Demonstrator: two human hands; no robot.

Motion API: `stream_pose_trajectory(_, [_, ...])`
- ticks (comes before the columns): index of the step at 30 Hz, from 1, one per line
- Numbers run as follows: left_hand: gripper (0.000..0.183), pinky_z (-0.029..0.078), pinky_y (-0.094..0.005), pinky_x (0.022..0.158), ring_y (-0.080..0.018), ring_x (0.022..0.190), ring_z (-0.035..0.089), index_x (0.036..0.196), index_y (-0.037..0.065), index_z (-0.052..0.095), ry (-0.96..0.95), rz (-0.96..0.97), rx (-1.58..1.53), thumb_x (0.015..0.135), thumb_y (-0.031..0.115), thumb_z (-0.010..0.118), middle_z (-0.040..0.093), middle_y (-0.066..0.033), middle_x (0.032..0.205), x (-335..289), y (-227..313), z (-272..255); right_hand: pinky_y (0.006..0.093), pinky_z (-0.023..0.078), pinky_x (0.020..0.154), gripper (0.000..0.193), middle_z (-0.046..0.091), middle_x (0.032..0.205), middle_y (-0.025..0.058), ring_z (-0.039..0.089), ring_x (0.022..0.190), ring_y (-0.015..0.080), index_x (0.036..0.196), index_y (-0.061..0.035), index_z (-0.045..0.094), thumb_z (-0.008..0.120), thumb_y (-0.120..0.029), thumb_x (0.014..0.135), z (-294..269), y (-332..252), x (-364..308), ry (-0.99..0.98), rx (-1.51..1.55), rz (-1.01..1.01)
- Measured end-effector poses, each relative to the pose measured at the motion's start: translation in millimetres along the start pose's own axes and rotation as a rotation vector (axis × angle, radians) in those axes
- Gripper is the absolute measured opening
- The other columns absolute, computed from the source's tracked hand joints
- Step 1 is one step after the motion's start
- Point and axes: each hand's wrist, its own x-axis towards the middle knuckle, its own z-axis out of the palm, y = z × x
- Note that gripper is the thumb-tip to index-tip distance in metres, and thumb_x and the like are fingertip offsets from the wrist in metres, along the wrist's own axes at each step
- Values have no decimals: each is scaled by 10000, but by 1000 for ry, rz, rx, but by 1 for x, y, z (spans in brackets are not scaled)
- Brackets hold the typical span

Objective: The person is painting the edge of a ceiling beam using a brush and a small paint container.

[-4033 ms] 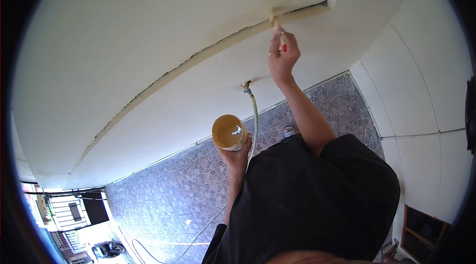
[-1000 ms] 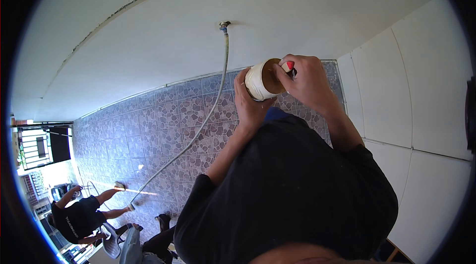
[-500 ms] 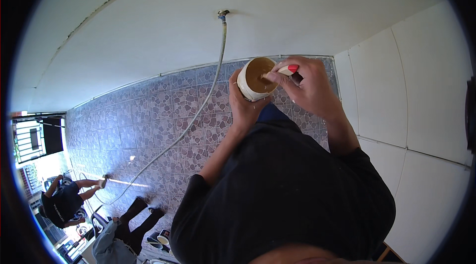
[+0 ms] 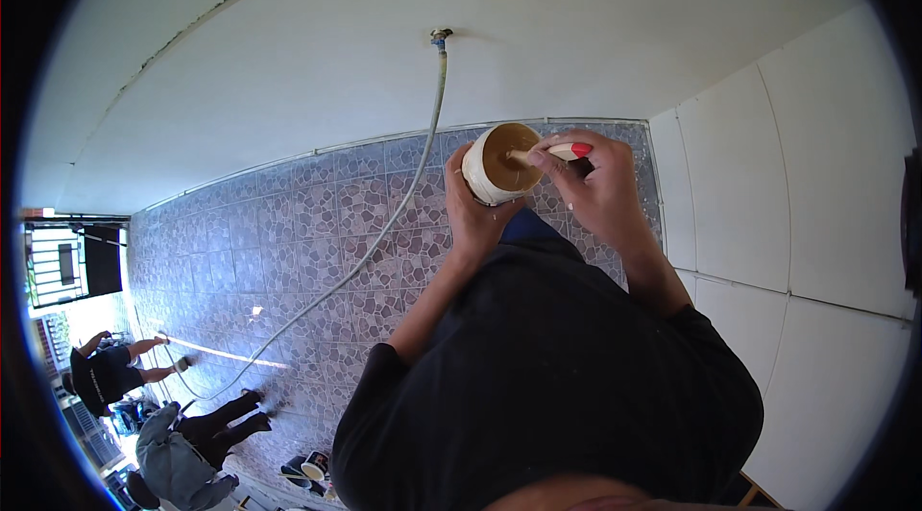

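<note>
Noted: your brush (image 4: 569,152) has moved from the wall (image 4: 288,79) into the cup (image 4: 482,181), your left hand (image 4: 472,215) clasping the cup, your right hand (image 4: 607,186) pinching the brush, so wall contact is paused.

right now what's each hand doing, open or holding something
Left hand: closed around the side of the pale tub.
Right hand: closed on the pale, red-ended handle of the brush, its other end inside the tub.
</note>
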Motion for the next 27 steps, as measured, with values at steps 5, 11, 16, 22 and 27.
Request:
stream_pose_trajectory(5, [949,512,-464,1064,-369,1256,611,1438,10,472,-21,-12,1,635,94,970,566,-181,1370,2,4,-3,234,398,522,178,741,748,34,530,558,39,984,6,792,823,-168,960,1,2,1,59,76,84])
stream_pose_trajectory(11, [946,515,-473,1058,-374,1253,610,1432,13,471,-9,-12,50,631,94,968,566,-182,1369,-1,10,-8,214,373,531,210,705,737,17,518,584,23,966,13,775,782,-194,998,1,11,-2,210,298,212])
stream_pose_trajectory(16, [948,519,-478,1051,-384,1248,610,1430,17,472,-12,-30,37,627,98,969,569,-185,1361,-4,8,-10,202,348,535,172,665,751,23,521,621,29,999,16,753,765,-156,1009,-8,19,2,247,488,348])
stream_pose_trajectory(22, [956,520,-485,1049,-390,1252,608,1434,17,467,-38,-35,46,625,105,969,570,-187,1359,7,4,-6,240,407,534,184,715,786,11,524,574,35,997,20,759,766,-164,1007,6,8,8,142,8,-148])
stream_pose_trajectory(27, [936,520,-472,1032,-359,1226,630,1449,13,457,-21,9,82,678,142,972,607,-192,1300,22,4,-5,242,429,503,250,686,755,34,559,551,66,985,25,717,738,-219,1038,1,19,18,188,345,204])
